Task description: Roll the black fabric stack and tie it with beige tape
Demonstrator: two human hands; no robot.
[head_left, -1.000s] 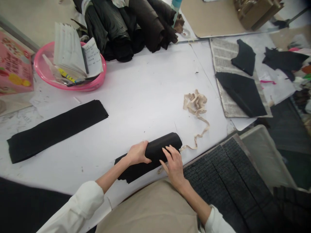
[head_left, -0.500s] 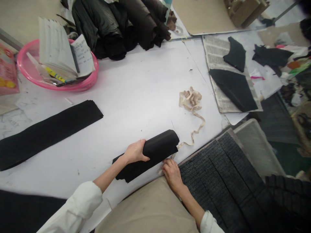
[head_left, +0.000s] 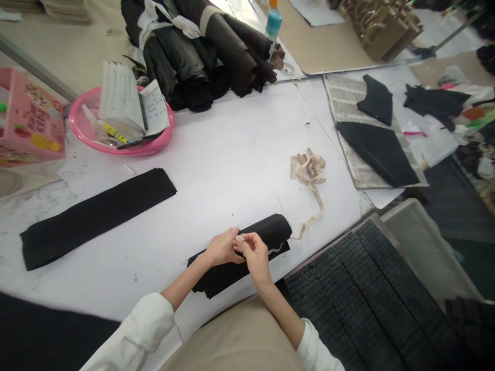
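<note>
A folded bundle of black fabric (head_left: 270,230) lies slantwise near the front edge of the white table. My left hand (head_left: 223,248) is closed around its middle, thumb on the near side. Against the left fingers, my right hand (head_left: 255,253) pinches the end of a beige fabric strip (head_left: 318,208). From there the strip runs along the bundle and past its right end to a loose beige tangle (head_left: 309,167) on the table. Some of the left fingertips are hidden behind the right hand.
Another black fabric stack (head_left: 98,219) lies to the left. A pink basin (head_left: 170,135) holds papers beside a pink box (head_left: 33,121). Dark fabric rolls (head_left: 185,67) and a blue bottle (head_left: 273,23) stand farther back. Cut black pieces (head_left: 381,152) rest on a board at right.
My right hand has risen from the table edge to the bundle's middle, drawing the beige strip over it beside my left hand. The view has shifted slightly.
</note>
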